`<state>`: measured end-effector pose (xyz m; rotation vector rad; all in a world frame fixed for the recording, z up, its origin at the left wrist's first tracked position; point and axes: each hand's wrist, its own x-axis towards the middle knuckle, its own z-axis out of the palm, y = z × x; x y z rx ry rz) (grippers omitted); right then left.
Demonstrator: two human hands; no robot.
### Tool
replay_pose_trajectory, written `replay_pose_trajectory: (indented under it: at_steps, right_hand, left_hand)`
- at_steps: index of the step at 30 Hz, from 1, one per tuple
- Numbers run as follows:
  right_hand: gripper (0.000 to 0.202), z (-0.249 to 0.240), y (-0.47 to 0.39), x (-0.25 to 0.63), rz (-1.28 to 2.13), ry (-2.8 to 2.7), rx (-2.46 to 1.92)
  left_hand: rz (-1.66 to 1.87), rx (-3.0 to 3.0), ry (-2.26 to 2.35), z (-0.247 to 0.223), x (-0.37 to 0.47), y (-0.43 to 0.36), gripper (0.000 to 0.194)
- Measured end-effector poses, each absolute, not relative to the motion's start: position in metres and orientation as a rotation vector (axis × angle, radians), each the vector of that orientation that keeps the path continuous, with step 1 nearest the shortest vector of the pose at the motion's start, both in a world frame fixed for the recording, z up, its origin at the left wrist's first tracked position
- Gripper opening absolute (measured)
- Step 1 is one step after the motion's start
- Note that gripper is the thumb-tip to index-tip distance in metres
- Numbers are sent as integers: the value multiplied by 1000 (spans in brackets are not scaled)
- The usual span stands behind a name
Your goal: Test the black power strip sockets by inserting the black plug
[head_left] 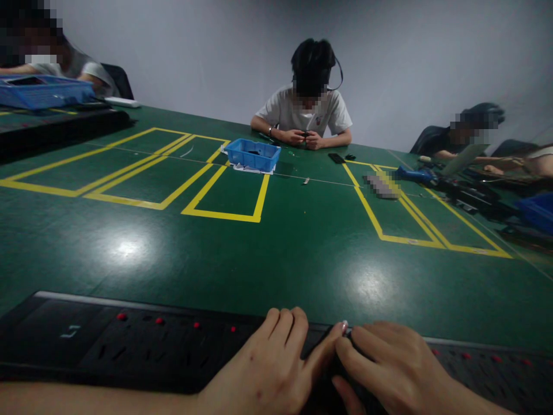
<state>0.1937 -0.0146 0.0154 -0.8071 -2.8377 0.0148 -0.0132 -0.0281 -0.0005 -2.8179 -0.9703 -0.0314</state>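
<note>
Fingers [283, 328] of the left hand [263, 366] sit bent side by side, one digit extending close to the curled fingers of the right hand [397, 363] (what they pinch, if anything, cannot be told). Both hands are over the red-studded black panel [164, 349] along the green table's near side.

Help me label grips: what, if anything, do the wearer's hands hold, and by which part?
It cannot be told: left hand and right hand are close together over the black board, hiding anything between them.
</note>
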Motion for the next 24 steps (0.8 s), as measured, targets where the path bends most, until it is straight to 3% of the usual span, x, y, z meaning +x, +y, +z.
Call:
replay_pose_trajectory:
  at_steps: [24]
  right_hand:
    - [9, 16, -14, 192, 9, -2845, -838]
  left_hand:
    - [1, -2836, -1012, 2, -12, -30, 78]
